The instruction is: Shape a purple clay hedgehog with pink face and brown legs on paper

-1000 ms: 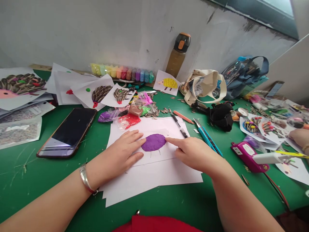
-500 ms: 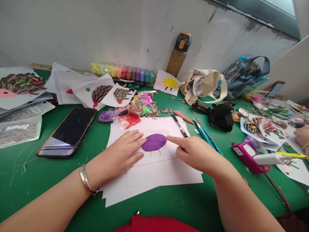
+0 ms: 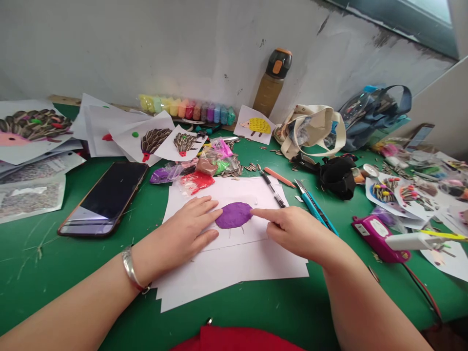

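Observation:
A flat purple clay oval (image 3: 234,215) lies on white paper (image 3: 226,261), with short pencil lines drawn below it. My left hand (image 3: 192,226) rests on the paper with its fingers spread, a fingertip at the oval's left edge. From the right, my right hand (image 3: 296,229) touches the oval's right edge with its outstretched index finger; its other fingers are curled, and nothing shows in them. A black pen (image 3: 273,189) lies just beyond my right hand, beside an orange stick (image 3: 279,177) and a blue cutter (image 3: 315,207).
A phone (image 3: 104,200) lies left. Bagged clay (image 3: 197,181), scattered seeds (image 3: 234,168) and seed-covered pictures (image 3: 155,139) lie behind the paper. A bottle (image 3: 272,83) leans at the wall near a cream bag (image 3: 310,129). A magenta device (image 3: 380,239) sits right.
The view has shifted slightly. At the far right edge, another person's hand has gone out of view. My hands remain at the oval's two sides.

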`<act>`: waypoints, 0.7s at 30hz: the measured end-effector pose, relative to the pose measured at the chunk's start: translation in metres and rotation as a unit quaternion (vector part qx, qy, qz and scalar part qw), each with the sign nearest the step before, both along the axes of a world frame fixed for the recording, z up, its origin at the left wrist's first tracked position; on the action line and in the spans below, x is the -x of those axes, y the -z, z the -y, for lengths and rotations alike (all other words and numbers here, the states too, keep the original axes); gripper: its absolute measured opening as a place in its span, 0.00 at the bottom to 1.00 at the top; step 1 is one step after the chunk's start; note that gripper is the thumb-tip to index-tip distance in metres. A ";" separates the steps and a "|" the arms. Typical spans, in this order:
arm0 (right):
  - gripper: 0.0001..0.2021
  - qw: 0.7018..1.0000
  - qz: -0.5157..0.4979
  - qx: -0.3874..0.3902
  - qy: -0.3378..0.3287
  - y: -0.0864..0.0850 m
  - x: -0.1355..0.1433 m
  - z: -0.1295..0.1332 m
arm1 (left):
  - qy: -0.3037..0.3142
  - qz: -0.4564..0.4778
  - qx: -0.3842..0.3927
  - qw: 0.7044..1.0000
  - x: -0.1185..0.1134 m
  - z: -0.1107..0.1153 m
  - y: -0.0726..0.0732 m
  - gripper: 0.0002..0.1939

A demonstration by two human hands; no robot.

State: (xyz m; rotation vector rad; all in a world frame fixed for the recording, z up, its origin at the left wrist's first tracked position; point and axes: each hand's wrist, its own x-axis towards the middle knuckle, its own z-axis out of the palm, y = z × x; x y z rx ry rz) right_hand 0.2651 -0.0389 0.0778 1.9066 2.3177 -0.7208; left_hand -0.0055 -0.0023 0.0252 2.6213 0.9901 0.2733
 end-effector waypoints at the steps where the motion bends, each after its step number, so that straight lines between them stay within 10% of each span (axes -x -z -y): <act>1: 0.27 1.000 0.001 0.003 -0.009 0.001 0.001 0.000 | 0.000 0.002 -0.002 1.000 0.000 0.000 0.000 0.23; 21: 0.28 0.999 -0.021 0.001 -0.039 0.005 0.006 0.001 | 0.002 -0.008 0.004 1.000 -0.001 -0.001 0.001 0.24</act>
